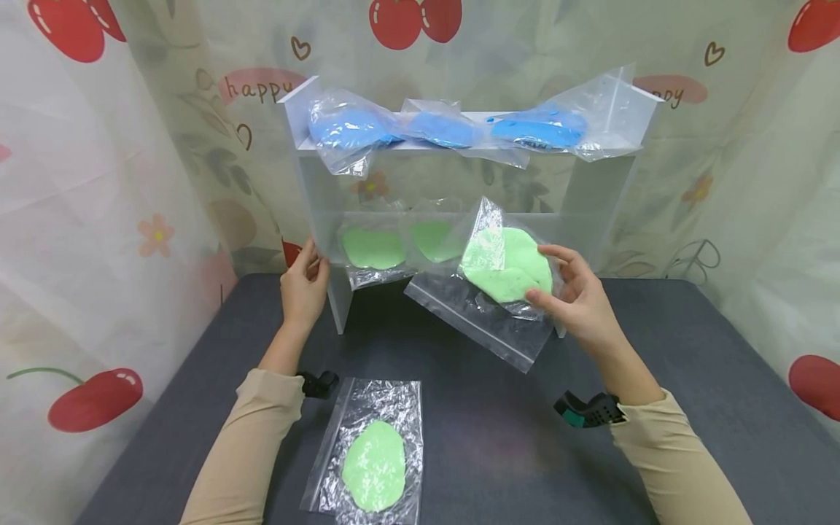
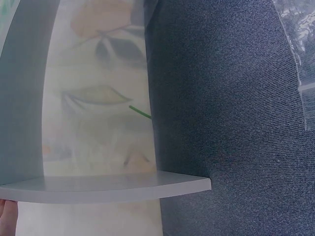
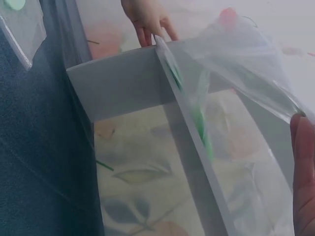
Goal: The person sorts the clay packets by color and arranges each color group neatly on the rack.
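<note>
My right hand (image 1: 580, 302) pinches a clear zip bag of flattened light green slime or clay (image 1: 508, 266) by its right edge, thumb in front. The bag is raised before the lower shelf, its zip end hanging down to the left. In the right wrist view, the fingers of that hand (image 3: 303, 172) show at the right edge beside the plastic. My left hand (image 1: 305, 288) touches the outer face of the white rack's left side panel (image 1: 319, 189), fingers loosely bent. Two similar green bags (image 1: 374, 248) lie on the lower shelf, left of the held one.
Several bags of blue material (image 1: 446, 130) lie along the top shelf, some plastic overhanging its front. Another green bag (image 1: 374, 467) lies flat on the dark table (image 1: 499, 445) near the front. A patterned curtain (image 1: 157, 146) hangs close behind the rack and at both sides.
</note>
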Demonstrator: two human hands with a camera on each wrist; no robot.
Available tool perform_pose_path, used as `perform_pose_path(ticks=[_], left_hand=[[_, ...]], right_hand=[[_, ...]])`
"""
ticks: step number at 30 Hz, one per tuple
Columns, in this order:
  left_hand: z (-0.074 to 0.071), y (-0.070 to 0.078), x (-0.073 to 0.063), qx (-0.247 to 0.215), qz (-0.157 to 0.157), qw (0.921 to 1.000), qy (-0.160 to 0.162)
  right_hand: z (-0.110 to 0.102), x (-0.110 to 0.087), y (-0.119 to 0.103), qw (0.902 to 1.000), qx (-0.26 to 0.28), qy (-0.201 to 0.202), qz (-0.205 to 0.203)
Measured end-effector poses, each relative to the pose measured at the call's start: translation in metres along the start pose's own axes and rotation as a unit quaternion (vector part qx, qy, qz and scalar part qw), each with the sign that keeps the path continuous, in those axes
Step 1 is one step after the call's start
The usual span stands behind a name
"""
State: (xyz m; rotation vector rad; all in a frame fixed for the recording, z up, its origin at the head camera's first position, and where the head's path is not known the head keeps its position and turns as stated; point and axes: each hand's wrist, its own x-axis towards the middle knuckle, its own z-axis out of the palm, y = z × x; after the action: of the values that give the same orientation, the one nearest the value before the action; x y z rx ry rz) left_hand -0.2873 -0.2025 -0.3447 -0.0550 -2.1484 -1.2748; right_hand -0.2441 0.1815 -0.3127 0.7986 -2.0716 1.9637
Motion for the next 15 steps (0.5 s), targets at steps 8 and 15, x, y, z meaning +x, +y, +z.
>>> perform_pose_path(ticks=[8,15], left_hand=[[0.000,0.000,0.001,-0.002,-0.003,1.0000,-0.003],[0.000,-0.001,0.001,-0.003,0.004,1.0000,-0.001]], right_hand=[[0.003,0.011,0.001,0.9981,0.039,0.046,0.006],[0.003,0.017,0.004,0.9927,0.097,0.070,0.007]])
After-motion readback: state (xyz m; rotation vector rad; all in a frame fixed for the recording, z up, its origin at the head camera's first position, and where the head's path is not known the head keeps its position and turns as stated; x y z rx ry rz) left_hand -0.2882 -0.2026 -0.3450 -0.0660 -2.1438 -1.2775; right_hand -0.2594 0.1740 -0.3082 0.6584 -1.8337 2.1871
